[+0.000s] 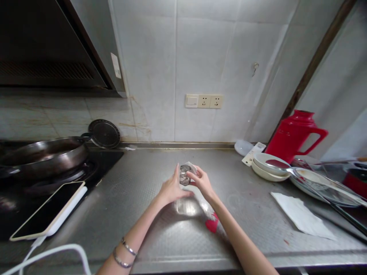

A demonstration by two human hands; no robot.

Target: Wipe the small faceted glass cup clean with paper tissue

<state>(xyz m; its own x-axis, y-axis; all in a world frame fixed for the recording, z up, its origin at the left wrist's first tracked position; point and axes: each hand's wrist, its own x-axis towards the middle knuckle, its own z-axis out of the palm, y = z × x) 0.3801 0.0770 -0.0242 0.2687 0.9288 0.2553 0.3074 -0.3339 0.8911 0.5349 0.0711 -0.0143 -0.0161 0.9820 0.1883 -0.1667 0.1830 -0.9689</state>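
Over the middle of the steel counter, both my hands meet around a small grey-brown patterned object with a shiny, glassy look; its kind I cannot make out. My left hand supports its left side, with fingers upright and the thumb stretched out below. From the right, my right hand grips it with thumb and fingers. A pale, thin piece shows behind the object, partly hidden by my right fingers. Beneath my right forearm lies a greyish cloth-like thing with a red patch, largely covered by the arm.
At left, a pan sits on the black stove, with a phone and white cable in front. A red thermos, stacked bowls, plates with utensils and a white napkin occupy the right side.
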